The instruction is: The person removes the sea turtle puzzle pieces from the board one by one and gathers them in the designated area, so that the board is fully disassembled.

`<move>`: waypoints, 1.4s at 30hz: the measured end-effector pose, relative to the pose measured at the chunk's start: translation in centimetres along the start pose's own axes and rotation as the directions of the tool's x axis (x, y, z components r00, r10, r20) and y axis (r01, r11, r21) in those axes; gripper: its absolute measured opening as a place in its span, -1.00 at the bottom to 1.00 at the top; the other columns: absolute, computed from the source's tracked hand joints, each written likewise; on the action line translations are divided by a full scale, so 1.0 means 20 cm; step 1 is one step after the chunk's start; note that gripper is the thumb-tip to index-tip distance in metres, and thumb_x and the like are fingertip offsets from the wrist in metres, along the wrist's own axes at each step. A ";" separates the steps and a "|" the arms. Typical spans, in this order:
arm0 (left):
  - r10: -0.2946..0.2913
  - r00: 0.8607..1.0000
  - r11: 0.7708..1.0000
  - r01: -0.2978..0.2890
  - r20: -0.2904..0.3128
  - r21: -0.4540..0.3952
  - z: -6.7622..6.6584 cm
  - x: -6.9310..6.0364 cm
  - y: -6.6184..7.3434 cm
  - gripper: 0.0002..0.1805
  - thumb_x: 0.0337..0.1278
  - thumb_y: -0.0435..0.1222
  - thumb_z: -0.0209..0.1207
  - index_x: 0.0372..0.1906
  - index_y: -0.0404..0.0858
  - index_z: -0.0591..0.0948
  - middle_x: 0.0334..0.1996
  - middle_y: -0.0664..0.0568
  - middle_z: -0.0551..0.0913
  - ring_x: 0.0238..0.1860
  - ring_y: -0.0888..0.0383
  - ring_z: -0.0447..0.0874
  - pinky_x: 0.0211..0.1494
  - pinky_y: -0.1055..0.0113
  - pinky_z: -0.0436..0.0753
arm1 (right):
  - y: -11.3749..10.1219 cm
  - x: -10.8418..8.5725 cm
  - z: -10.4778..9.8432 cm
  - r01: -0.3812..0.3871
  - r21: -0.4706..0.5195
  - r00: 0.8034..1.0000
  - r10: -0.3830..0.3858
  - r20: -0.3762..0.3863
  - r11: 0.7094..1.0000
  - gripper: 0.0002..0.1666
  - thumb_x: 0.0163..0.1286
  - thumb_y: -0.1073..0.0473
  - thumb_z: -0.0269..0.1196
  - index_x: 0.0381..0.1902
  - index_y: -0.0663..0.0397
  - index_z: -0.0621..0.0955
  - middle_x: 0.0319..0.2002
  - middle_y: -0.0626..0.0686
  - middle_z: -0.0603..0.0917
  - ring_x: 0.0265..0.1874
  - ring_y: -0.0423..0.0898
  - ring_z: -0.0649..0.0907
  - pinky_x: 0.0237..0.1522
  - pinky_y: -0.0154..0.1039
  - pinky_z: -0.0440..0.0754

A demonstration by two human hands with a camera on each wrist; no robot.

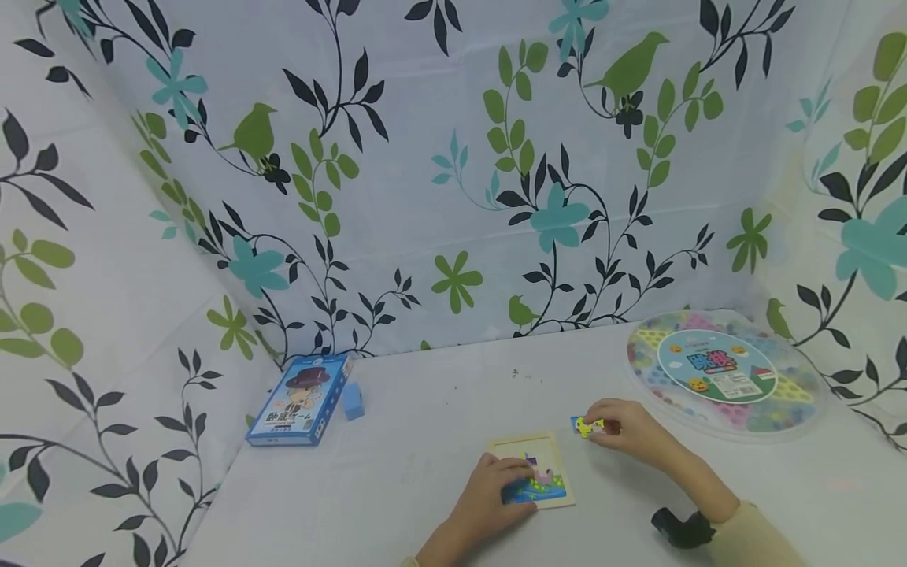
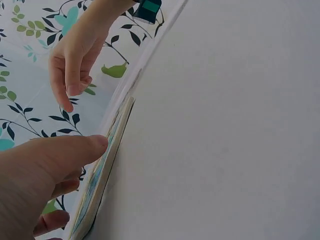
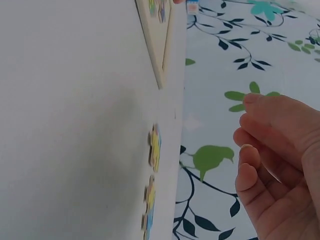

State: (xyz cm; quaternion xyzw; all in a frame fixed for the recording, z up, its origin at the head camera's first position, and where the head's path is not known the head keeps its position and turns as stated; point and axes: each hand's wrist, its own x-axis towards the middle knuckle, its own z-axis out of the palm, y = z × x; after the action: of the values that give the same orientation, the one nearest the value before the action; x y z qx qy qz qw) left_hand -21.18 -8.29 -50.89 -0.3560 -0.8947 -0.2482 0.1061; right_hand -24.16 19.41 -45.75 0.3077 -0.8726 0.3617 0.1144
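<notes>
A shallow wooden puzzle tray (image 1: 520, 439) lies on the table, with colourful jigsaw pieces (image 1: 540, 487) in its lower part and bare wood above. My left hand (image 1: 492, 492) rests at its left side, fingers reaching over the picture. In the left wrist view the thumb (image 2: 80, 152) touches the tray's edge (image 2: 102, 175). To the right of the tray, my right hand (image 1: 631, 427) hovers by loose jigsaw pieces (image 1: 585, 427). The right wrist view shows its fingers (image 3: 272, 107) loosely bent, holding nothing, apart from two pieces (image 3: 155, 148) on the table.
A blue card-game box (image 1: 298, 402) lies at the left, with a small blue block (image 1: 353, 402) beside it. A round, colourful plastic-wrapped package (image 1: 801, 378) lies at the back right. Near my right forearm is a black object (image 1: 682, 529). Patterned cloth (image 1: 397, 197) hangs behind the table.
</notes>
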 end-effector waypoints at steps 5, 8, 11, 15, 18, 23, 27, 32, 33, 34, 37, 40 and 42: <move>-0.005 1.000 0.999 0.006 -0.028 0.052 -0.04 -0.01 -0.03 -0.59 -0.22 -0.04 0.32 -0.13 -0.05 0.64 -0.09 0.22 0.56 -0.30 0.32 0.27 -0.26 0.47 0.29 | -0.03 0.07 0.07 0.048 0.017 0.999 -0.048 -0.012 0.999 -0.81 0.00 0.38 0.33 -0.35 0.20 0.62 -0.38 0.02 0.58 -0.59 -0.28 0.38 -0.57 -0.40 0.39; -0.015 1.000 0.999 0.016 -0.011 0.041 -0.06 -0.01 -0.03 -0.59 -0.20 -0.04 0.31 -0.12 -0.05 0.63 -0.09 0.22 0.56 -0.32 0.33 0.26 -0.28 0.48 0.28 | -0.05 0.10 0.11 0.051 0.032 0.999 -0.050 -0.014 0.998 -0.80 0.01 0.37 0.33 -0.33 0.22 0.62 -0.37 0.03 0.58 -0.59 -0.30 0.38 -0.56 -0.40 0.40; -0.032 0.999 0.999 0.031 0.007 0.030 -0.06 -0.02 -0.04 -0.56 -0.19 -0.01 0.29 -0.10 -0.07 0.63 -0.08 0.24 0.55 -0.32 0.34 0.25 -0.28 0.49 0.28 | -0.06 0.12 0.14 0.040 0.062 0.999 -0.041 0.002 0.997 -0.79 0.03 0.35 0.33 -0.31 0.23 0.62 -0.37 0.05 0.58 -0.59 -0.30 0.37 -0.56 -0.39 0.40; -0.059 0.998 0.998 0.059 0.014 0.031 -0.04 -0.04 -0.05 -0.53 -0.20 0.02 0.29 -0.10 -0.09 0.62 -0.08 0.25 0.55 -0.31 0.35 0.24 -0.26 0.49 0.28 | -0.08 0.13 0.19 0.035 0.089 0.999 -0.037 0.020 0.995 -0.78 0.04 0.34 0.33 -0.29 0.24 0.62 -0.36 0.08 0.57 -0.59 -0.30 0.37 -0.55 -0.39 0.40; -0.060 0.998 0.998 0.060 0.007 0.023 -0.02 -0.06 -0.07 -0.52 -0.19 0.04 0.28 -0.10 -0.11 0.62 -0.08 0.24 0.55 -0.29 0.35 0.24 -0.25 0.49 0.28 | -0.09 0.14 0.21 0.040 0.097 0.999 -0.043 0.023 0.994 -0.79 0.05 0.32 0.32 -0.29 0.23 0.62 -0.35 0.06 0.58 -0.57 -0.29 0.38 -0.54 -0.39 0.40; -0.087 0.996 0.996 0.088 0.022 -0.019 -0.02 -0.07 -0.07 -0.50 -0.18 0.06 0.27 -0.09 -0.10 0.61 -0.08 0.24 0.55 -0.28 0.35 0.23 -0.24 0.49 0.29 | -0.11 0.16 0.24 0.057 0.108 0.998 -0.060 0.025 0.992 -0.79 0.04 0.33 0.33 -0.30 0.24 0.62 -0.36 0.06 0.58 -0.58 -0.29 0.38 -0.55 -0.39 0.40; -0.118 0.992 0.992 0.120 0.043 -0.039 -0.03 -0.07 -0.07 -0.48 -0.18 0.10 0.25 -0.09 -0.09 0.61 -0.06 0.25 0.53 -0.28 0.35 0.22 -0.23 0.48 0.31 | -0.11 0.17 0.28 0.045 0.115 0.998 -0.049 0.031 0.992 -0.78 0.04 0.31 0.33 -0.29 0.22 0.63 -0.37 0.05 0.58 -0.58 -0.30 0.38 -0.55 -0.40 0.39; -0.128 0.990 0.991 0.131 0.062 -0.043 -0.03 -0.07 -0.07 -0.43 -0.20 0.16 0.23 -0.07 -0.09 0.60 -0.03 0.25 0.52 -0.26 0.35 0.23 -0.20 0.46 0.33 | -0.10 0.17 0.32 0.063 0.117 0.997 -0.068 0.033 0.991 -0.77 0.02 0.29 0.35 -0.30 0.21 0.62 -0.39 0.03 0.58 -0.61 -0.32 0.36 -0.57 -0.41 0.37; -0.128 0.990 0.991 0.130 0.064 -0.041 -0.04 -0.07 -0.06 -0.43 -0.20 0.16 0.23 -0.07 -0.09 0.60 -0.03 0.25 0.52 -0.25 0.35 0.23 -0.19 0.46 0.33 | -0.10 0.17 0.32 0.070 0.119 0.997 -0.075 0.036 0.990 -0.77 0.01 0.30 0.35 -0.30 0.21 0.62 -0.39 0.02 0.58 -0.61 -0.32 0.36 -0.58 -0.41 0.37; -0.128 0.990 0.990 0.131 0.066 -0.041 -0.04 -0.07 -0.06 -0.42 -0.21 0.16 0.23 -0.06 -0.09 0.60 -0.03 0.25 0.52 -0.25 0.35 0.23 -0.18 0.46 0.33 | -0.10 0.17 0.33 0.073 0.120 0.996 -0.078 0.043 0.990 -0.77 0.01 0.30 0.35 -0.31 0.20 0.62 -0.40 0.01 0.58 -0.61 -0.33 0.36 -0.58 -0.41 0.36; -0.130 0.989 0.991 0.132 0.067 -0.032 -0.05 -0.07 -0.06 -0.43 -0.22 0.15 0.24 -0.07 -0.09 0.61 -0.03 0.25 0.52 -0.25 0.35 0.23 -0.18 0.46 0.33 | -0.10 0.17 0.34 0.075 0.131 0.994 -0.084 0.065 0.989 -0.80 0.01 0.30 0.35 -0.34 0.17 0.62 -0.43 -0.05 0.56 -0.62 -0.32 0.35 -0.59 -0.41 0.36; -0.124 0.990 0.992 0.126 0.063 -0.017 -0.06 -0.07 -0.05 -0.44 -0.21 0.14 0.25 -0.08 -0.09 0.61 -0.04 0.24 0.52 -0.26 0.35 0.23 -0.20 0.46 0.33 | -0.10 0.17 0.35 0.053 0.148 0.994 -0.067 0.086 0.988 -0.82 0.02 0.28 0.35 -0.36 0.15 0.62 -0.46 -0.09 0.54 -0.63 -0.32 0.34 -0.59 -0.41 0.35; -0.120 0.991 0.993 0.121 0.060 -0.006 -0.06 -0.06 -0.05 -0.45 -0.21 0.13 0.25 -0.08 -0.09 0.61 -0.04 0.24 0.53 -0.27 0.35 0.23 -0.21 0.47 0.32 | -0.10 0.17 0.35 0.047 0.152 0.993 -0.062 0.097 0.987 -0.82 0.03 0.27 0.35 -0.36 0.15 0.61 -0.46 -0.10 0.53 -0.63 -0.31 0.34 -0.59 -0.40 0.36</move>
State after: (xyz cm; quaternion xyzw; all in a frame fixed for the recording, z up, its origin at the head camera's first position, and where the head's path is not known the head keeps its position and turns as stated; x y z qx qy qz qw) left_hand -20.96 -10.31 -50.71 -0.3090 -0.9161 -0.2478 0.0627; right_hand -25.34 11.81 -48.22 0.3573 -0.8389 0.4067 0.0565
